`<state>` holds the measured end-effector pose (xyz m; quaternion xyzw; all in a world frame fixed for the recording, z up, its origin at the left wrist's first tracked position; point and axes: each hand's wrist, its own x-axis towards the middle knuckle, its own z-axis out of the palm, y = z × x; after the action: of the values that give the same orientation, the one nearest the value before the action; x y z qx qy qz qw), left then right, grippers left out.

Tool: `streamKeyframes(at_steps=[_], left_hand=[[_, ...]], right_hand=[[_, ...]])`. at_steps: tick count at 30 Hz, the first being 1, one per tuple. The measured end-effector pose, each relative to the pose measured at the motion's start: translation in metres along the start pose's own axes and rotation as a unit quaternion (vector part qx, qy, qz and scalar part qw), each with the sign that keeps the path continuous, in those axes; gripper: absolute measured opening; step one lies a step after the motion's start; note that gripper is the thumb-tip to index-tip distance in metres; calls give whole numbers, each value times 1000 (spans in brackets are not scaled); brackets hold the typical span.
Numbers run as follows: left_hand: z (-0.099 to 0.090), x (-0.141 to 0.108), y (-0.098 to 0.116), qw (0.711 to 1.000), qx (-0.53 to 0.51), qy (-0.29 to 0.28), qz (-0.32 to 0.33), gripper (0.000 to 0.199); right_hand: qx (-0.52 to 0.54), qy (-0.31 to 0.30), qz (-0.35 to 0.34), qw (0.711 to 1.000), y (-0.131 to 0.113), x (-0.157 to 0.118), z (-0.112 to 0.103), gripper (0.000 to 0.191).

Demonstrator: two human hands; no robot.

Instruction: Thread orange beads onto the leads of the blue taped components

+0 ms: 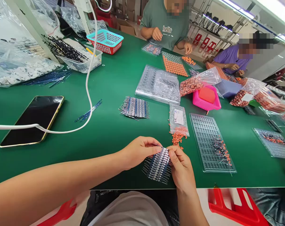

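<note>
Between both hands I hold a strip of small electronic components (158,166) with thin wire leads sticking out along its two sides. My left hand (139,153) pinches its upper left edge between thumb and fingers. On the right edge, my right hand (182,166) grips near the top, thumb in front. Just beyond my hands lie loose small orange parts (177,139), spilling by the mouth of a clear labelled bag (178,117). A stack of similar component strips (134,107) rests farther back on the green table (109,131).
A clear slotted tray (203,135) with wired orange parts lies to the right. Behind are clear plastic trays (147,81) and a pink basket (213,106). On the left are a phone (31,119), a white cable (87,84) and thin blue strips (85,114). Two people work across the table.
</note>
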<state>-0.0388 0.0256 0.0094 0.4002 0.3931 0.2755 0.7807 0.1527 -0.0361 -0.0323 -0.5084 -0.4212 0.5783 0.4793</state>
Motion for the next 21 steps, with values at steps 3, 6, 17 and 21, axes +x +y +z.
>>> streamKeyframes(at_steps=[3, 6, 17, 21], left_hand=[[2, 0, -1, 1000, -5, 3, -3, 16], [3, -1, -3, 1000, -5, 8, -3, 16], [3, 0, -7, 1000, 2, 17, 1, 15], [2, 0, -8, 1000, -1, 13, 5, 14]], right_hand=[[-10, 8, -2, 1000, 2, 0, -1, 26], [-15, 12, -1, 1000, 2, -1, -1, 27], [19, 10, 14, 1000, -3, 0, 2, 25], [30, 10, 16, 999, -3, 1, 3, 25]])
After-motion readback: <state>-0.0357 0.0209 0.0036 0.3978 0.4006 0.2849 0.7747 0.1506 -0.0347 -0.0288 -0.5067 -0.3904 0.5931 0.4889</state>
